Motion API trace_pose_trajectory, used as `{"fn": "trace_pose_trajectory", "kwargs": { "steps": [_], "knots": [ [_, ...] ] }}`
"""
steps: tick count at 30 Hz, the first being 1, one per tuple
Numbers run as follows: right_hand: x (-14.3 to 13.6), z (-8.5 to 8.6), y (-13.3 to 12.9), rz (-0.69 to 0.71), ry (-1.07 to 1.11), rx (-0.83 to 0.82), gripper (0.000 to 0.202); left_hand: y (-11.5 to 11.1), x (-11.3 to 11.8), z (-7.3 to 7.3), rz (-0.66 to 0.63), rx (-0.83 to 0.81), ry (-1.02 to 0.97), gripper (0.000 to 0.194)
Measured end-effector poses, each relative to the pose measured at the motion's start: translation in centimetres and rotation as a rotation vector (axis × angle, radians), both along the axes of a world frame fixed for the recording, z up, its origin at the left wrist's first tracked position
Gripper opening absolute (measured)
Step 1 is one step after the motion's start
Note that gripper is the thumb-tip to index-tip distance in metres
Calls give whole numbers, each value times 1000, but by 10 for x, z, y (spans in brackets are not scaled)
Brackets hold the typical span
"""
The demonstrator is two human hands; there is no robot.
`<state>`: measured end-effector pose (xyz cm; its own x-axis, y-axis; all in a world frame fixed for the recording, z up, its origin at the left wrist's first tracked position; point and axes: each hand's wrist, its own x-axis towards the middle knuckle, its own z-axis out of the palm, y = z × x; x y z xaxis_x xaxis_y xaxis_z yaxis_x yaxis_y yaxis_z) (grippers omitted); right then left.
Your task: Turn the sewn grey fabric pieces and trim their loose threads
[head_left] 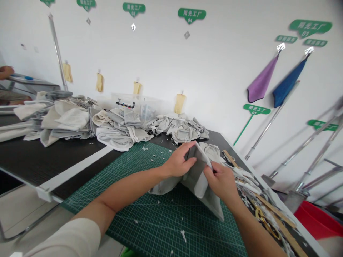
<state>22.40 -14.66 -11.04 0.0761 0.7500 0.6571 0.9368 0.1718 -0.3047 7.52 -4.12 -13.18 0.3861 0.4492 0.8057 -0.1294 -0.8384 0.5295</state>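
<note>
My left hand (180, 161) pinches the upper left edge of a grey fabric piece (207, 201), which stands folded and tilted above the green cutting mat (150, 228). On the right, my right hand (220, 178) is closed on the same fabric, its thumb lying along the top fold. A lower corner hangs close to the mat; whether it touches I cannot tell. Behind and left of the held piece lies more grey fabric (164, 185), partly hidden by my left arm. White scraps (183, 235) are scattered over the mat.
Heaps of grey and white fabric (69, 117) line the back of the black table (26, 153), near a clear plastic box (150, 107). Gold-handled scissors (264, 221), wooden strips (286, 232) and offcuts lie along the right edge. A red bucket (316, 217) stands beyond; another person's hand (5, 72) shows far left.
</note>
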Motion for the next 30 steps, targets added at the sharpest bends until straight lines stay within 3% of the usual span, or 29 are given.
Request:
{"fn": "trace_pose_trajectory", "kwargs": {
  "steps": [5,9,13,16,19,22,27,30],
  "knots": [
    [2,0,-4,77,-83,-54,34,15,1,-5,32,85,50,75],
    [2,4,-9,120,-161,-97,33,16,-2,-3,-52,95,185,76],
    [0,6,-14,233,-223,-154,32,14,2,-4,-99,68,149,79],
    [0,8,-19,300,-254,-173,31,16,7,-7,-166,-18,129,74],
    [1,10,-22,309,-246,-138,33,21,10,-11,-331,-141,252,52],
    [4,14,-25,318,-220,-115,33,27,11,-14,-395,-231,335,37],
    [7,19,-31,383,-174,-109,30,41,16,-19,-617,-551,289,68],
    [10,22,-33,381,-175,-66,30,48,14,-21,-676,-596,482,49]
  ]
}}
